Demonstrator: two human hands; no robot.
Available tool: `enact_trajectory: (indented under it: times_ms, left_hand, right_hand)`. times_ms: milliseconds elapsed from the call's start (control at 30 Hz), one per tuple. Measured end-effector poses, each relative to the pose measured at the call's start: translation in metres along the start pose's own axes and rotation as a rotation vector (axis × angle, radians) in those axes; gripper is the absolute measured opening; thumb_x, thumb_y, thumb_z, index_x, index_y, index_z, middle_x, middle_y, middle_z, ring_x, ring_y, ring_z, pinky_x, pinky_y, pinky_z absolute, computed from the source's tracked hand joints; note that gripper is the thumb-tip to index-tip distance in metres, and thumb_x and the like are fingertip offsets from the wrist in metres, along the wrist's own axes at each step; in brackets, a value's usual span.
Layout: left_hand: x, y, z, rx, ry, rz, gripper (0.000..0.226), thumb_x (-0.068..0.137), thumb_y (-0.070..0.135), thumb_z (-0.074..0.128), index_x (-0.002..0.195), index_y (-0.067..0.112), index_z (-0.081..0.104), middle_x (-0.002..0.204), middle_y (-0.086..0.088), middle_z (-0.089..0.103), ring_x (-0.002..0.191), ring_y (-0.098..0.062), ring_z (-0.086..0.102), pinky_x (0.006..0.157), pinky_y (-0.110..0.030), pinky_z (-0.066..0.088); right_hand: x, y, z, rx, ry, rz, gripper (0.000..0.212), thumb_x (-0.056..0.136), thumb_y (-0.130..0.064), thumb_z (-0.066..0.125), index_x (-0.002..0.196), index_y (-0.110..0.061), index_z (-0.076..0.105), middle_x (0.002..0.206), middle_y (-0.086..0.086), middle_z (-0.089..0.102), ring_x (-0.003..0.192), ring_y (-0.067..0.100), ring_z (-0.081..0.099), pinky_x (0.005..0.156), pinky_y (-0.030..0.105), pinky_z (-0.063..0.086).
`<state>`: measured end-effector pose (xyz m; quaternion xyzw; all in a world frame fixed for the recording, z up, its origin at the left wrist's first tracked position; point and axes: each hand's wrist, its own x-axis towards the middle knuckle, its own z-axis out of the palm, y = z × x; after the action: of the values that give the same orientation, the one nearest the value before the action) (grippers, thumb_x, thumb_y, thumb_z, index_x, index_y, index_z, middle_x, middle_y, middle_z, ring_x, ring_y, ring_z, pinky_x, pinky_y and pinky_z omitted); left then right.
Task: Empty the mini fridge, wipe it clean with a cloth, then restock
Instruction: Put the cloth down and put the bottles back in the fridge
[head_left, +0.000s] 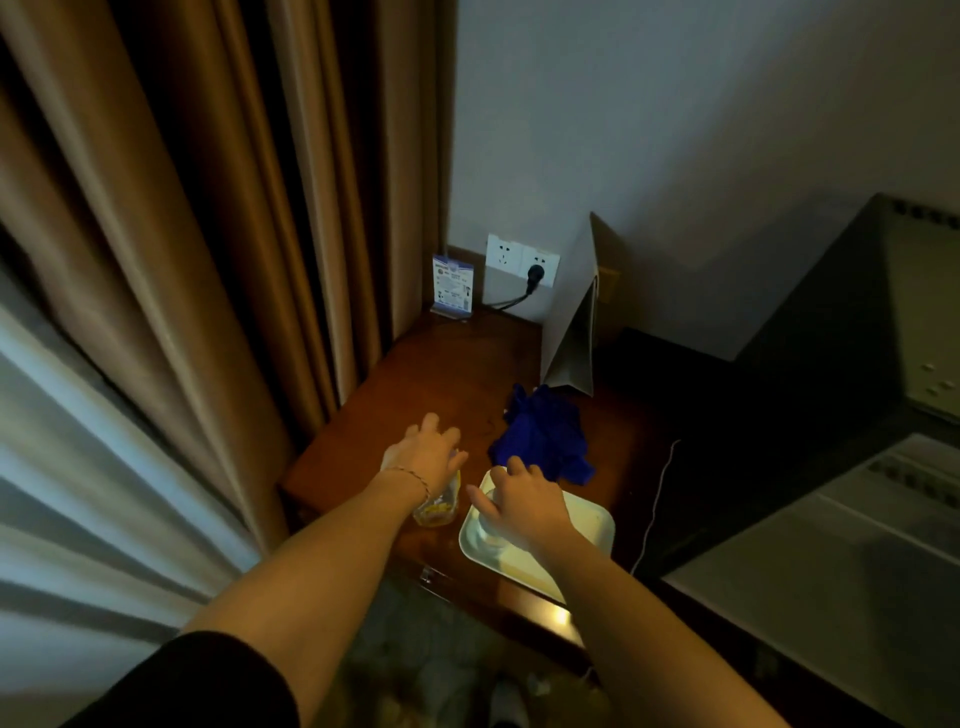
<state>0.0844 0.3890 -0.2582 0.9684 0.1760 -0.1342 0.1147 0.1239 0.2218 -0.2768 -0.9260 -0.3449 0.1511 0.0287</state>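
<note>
**Hands on two containers at the side table, cloth lying unused**

Taking the white tray (587, 525) as landmark: the right hand (519, 501) lay over a clear container (491, 530) standing on the tray's left end, fingers curled down around its top. Just left of the tray, the left hand (423, 454) sat on top of a clear bottle with a yellow label (439, 509), fingers spread and draped over the cap; whether it was truly gripping could not be told. Just beyond the tray, the blue cloth (545, 434) lay crumpled on the wooden table (441, 374), touched by neither hand.

Judging from this, the items were out of the fridge and being set down or gathered; whether the wiping was done could not be judged. The mini fridge itself could not be identified with certainty.

Farther beyond the tray stood a grey paper bag (571, 322), a small card stand (453, 283) and a wall socket (522, 262) with a plug. A thin white cord (657, 499) ran right of the tray. Curtains (208, 208) hung to its left.
</note>
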Motion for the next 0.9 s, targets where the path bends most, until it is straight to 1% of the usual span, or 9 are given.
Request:
enact_trajectory:
  times_ms: [100,200,267,333,433,533,700,800,900]
  left_hand:
    - [-0.003,-0.004,0.004,-0.100,0.073,-0.008,0.031,0.103,0.041,0.041,0.124,0.019,0.046,0.128,-0.010,0.038,0.112,-0.030,0.051,0.090,-0.044,0.050]
    - [-0.004,-0.006,0.005,-0.153,0.110,-0.001,0.033,0.102,0.039,0.044,0.122,0.014,0.049,0.126,-0.014,0.044,0.103,-0.031,0.056,0.086,-0.041,0.050]
    - [-0.007,-0.007,0.009,-0.221,0.093,0.003,0.022,0.102,0.037,0.046,0.114,0.019,0.049,0.121,-0.008,0.040,0.091,-0.022,0.055,0.085,-0.036,0.051]
    - [-0.009,-0.007,0.012,-0.256,0.082,0.016,0.015,0.102,0.037,0.047,0.107,0.022,0.047,0.115,-0.002,0.036,0.086,-0.016,0.053,0.086,-0.034,0.052]
    - [-0.014,-0.003,0.016,-0.232,0.073,0.045,0.020,0.102,0.037,0.046,0.111,0.020,0.049,0.116,0.000,0.035,0.091,-0.019,0.058,0.089,-0.037,0.054]
    - [-0.021,0.006,0.016,-0.171,0.050,0.064,0.025,0.103,0.036,0.046,0.118,0.017,0.049,0.118,-0.004,0.036,0.093,-0.025,0.061,0.087,-0.042,0.055]
    - [-0.039,0.028,0.006,-0.110,0.107,0.140,0.029,0.105,0.032,0.040,0.119,0.009,0.052,0.121,-0.010,0.044,0.099,-0.030,0.059,0.081,-0.038,0.050]
    - [-0.052,0.048,0.002,-0.112,0.104,0.152,0.030,0.104,0.038,0.042,0.117,0.013,0.052,0.117,-0.006,0.042,0.091,-0.029,0.062,0.083,-0.045,0.054]
    - [-0.067,0.079,-0.002,-0.080,0.112,0.177,0.032,0.104,0.040,0.041,0.116,0.012,0.051,0.118,-0.008,0.042,0.091,-0.032,0.063,0.080,-0.045,0.053]
  right_hand:
    - [-0.002,-0.002,0.012,0.074,0.003,0.037,0.055,0.102,-0.061,0.032,0.129,-0.016,0.051,0.127,0.009,0.049,0.111,0.030,0.058,0.072,0.034,0.042]
    - [-0.002,-0.006,0.017,0.129,0.024,0.094,0.052,0.104,-0.057,0.034,0.131,-0.015,0.049,0.135,0.010,0.045,0.110,0.029,0.061,0.074,0.031,0.043]
    - [-0.005,-0.008,0.016,0.130,0.051,0.106,0.050,0.105,-0.053,0.035,0.130,-0.012,0.050,0.131,0.010,0.044,0.102,0.028,0.063,0.072,0.031,0.044]
    - [-0.008,-0.007,0.014,0.126,0.068,0.106,0.046,0.107,-0.047,0.037,0.127,-0.008,0.051,0.127,0.009,0.043,0.098,0.028,0.064,0.069,0.030,0.039]
    - [-0.016,-0.002,0.012,0.145,0.088,0.119,0.041,0.108,-0.041,0.038,0.123,-0.006,0.055,0.125,0.010,0.044,0.097,0.030,0.063,0.070,0.031,0.038]
    - [-0.028,0.003,0.013,0.134,0.103,0.137,0.040,0.108,-0.040,0.038,0.118,-0.006,0.056,0.124,0.010,0.044,0.098,0.031,0.063,0.072,0.035,0.041]
    - [-0.056,0.015,0.009,0.146,0.149,0.153,0.035,0.107,-0.035,0.040,0.112,-0.005,0.057,0.119,0.009,0.046,0.089,0.029,0.061,0.069,0.034,0.037]
    - [-0.077,0.027,0.001,0.153,0.201,0.150,0.029,0.106,-0.030,0.043,0.110,-0.005,0.058,0.119,0.009,0.048,0.084,0.027,0.057,0.068,0.032,0.036]
    - [-0.105,0.043,-0.010,0.144,0.254,0.152,0.026,0.105,-0.028,0.045,0.107,-0.006,0.058,0.117,0.009,0.048,0.087,0.031,0.060,0.067,0.033,0.035]
